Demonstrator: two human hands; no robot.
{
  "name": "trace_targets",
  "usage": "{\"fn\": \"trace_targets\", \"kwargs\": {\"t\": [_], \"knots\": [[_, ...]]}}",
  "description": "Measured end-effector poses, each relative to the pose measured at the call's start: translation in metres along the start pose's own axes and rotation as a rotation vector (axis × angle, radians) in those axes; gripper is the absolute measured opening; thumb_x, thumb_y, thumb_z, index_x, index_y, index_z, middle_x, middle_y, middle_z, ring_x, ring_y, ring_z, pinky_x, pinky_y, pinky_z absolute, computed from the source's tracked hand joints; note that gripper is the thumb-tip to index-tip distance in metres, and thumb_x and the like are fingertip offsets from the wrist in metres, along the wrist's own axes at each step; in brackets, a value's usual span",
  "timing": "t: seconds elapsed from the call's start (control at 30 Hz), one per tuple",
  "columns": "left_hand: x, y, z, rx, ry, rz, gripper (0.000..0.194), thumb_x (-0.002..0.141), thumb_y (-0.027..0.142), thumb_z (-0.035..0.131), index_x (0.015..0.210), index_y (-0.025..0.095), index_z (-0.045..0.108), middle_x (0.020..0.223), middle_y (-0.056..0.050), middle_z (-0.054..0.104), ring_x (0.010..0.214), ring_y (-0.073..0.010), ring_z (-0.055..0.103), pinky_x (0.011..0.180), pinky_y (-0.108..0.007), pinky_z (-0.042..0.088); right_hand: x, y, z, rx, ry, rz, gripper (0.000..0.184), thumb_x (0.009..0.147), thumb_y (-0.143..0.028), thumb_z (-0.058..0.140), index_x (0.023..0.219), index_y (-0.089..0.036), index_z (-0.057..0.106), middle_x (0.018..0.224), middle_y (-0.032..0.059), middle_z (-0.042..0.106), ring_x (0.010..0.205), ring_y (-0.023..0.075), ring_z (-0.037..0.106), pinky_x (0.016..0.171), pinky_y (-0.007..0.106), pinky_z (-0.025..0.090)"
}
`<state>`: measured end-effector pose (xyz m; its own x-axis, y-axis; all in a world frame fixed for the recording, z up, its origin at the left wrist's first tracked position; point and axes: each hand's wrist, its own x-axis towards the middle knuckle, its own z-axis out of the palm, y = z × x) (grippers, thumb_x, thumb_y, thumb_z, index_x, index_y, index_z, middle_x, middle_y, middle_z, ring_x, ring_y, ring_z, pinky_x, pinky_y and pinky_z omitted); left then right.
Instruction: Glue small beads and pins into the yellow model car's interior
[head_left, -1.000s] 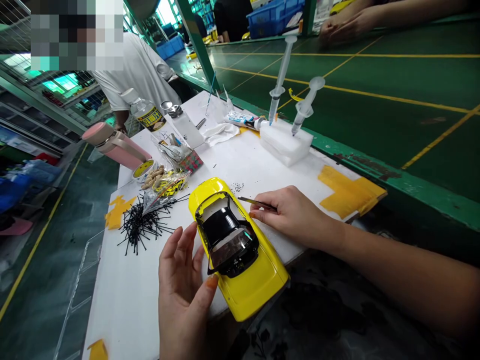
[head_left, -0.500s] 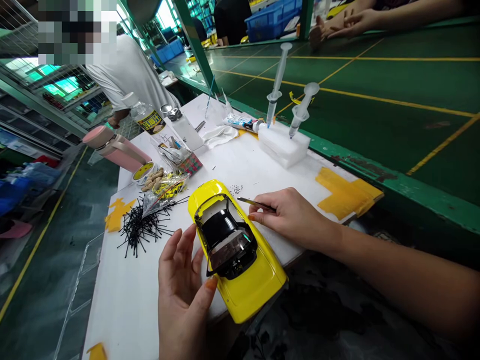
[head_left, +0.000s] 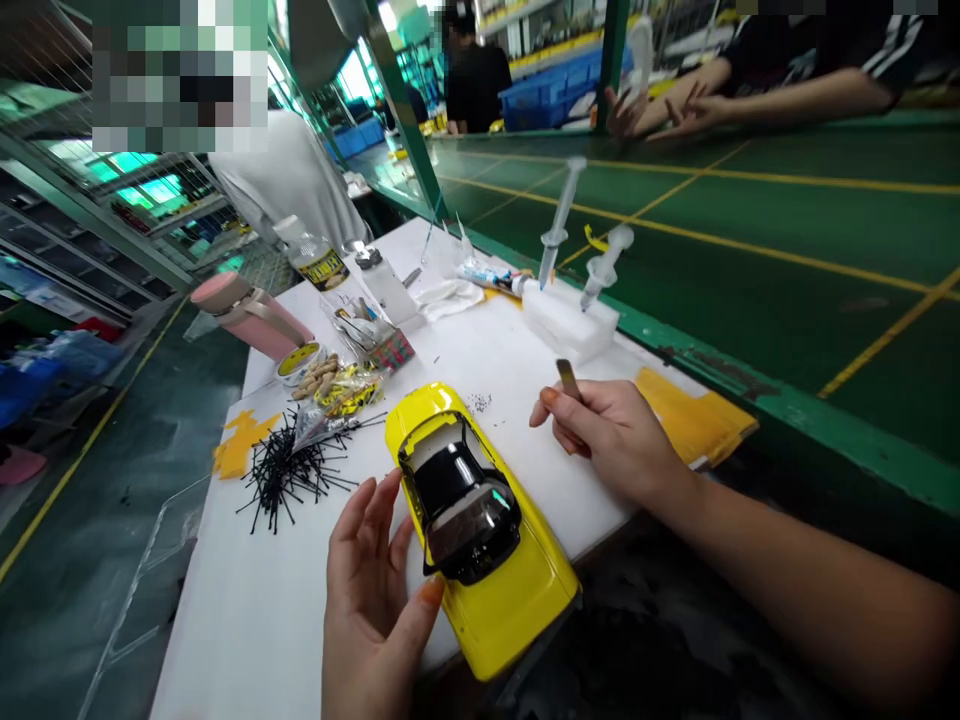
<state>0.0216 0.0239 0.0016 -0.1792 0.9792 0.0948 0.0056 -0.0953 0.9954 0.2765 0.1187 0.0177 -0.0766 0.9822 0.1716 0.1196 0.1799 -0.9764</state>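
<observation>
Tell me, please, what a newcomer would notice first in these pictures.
The bright yellow model car stands in the middle of the white table, with the left hand beside it. Left of it lies a pile of thin black pins. Farther back, two syringes stand in a white foam block.

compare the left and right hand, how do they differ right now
The left hand is open with its fingers spread, while the right hand is curled around a small flat-tipped tool. The left hand is low, with its thumb at the side of the yellow model car, while the right hand is apart from the car, above the white work board. Both are bare, with orange-painted nails.
</observation>
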Motion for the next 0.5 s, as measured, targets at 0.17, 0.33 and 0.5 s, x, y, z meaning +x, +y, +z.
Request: {"fn": "trace_targets", "kwargs": {"t": [0.17, 0.33, 0.5], "knots": [[0.008, -0.023, -0.018, -0.021, -0.126, 0.026, 0.073, 0.088, 0.030, 0.080, 0.151, 0.042, 0.046, 0.166, -0.008, 0.044, 0.157, -0.0307, 0.037, 0.122, -0.044, 0.044, 0.057, -0.032, -0.004, -0.457, 0.039, -0.217, 0.029, 0.100, -0.022, 0.052, 0.113, -0.016, 0.077, 0.092, 0.0069, 0.073, 0.084, 0.0193, 0.065, 0.080, 0.031, 0.049], [0.008, -0.026, -0.008, -0.042, -0.084, 0.049, 0.075, 0.083, 0.038, 0.084, 0.149, 0.037, 0.048, 0.164, -0.009, 0.044, 0.156, -0.0344, 0.037, 0.121, -0.047, 0.045, 0.163, -0.047, 0.029, -0.931, -0.078, -0.158, 0.023, 0.098, -0.020, 0.064, 0.118, -0.012, 0.073, 0.125, 0.0147, 0.069, 0.123, 0.0263, 0.062, 0.108, 0.042, 0.048], [0.004, -0.026, 0.016, -0.059, 0.103, 0.053, 0.081, 0.076, 0.057, 0.084, 0.145, 0.028, 0.051, 0.160, -0.015, 0.047, 0.156, -0.0388, 0.034, 0.121, -0.050, 0.042, 0.229, -0.033, 0.053, -1.017, -0.069, 0.068, 0.040, 0.098, -0.038, 0.071, 0.128, -0.011, 0.066, 0.131, 0.0157, 0.065, 0.116, 0.0267, 0.066, 0.100, 0.046, 0.057]]}}
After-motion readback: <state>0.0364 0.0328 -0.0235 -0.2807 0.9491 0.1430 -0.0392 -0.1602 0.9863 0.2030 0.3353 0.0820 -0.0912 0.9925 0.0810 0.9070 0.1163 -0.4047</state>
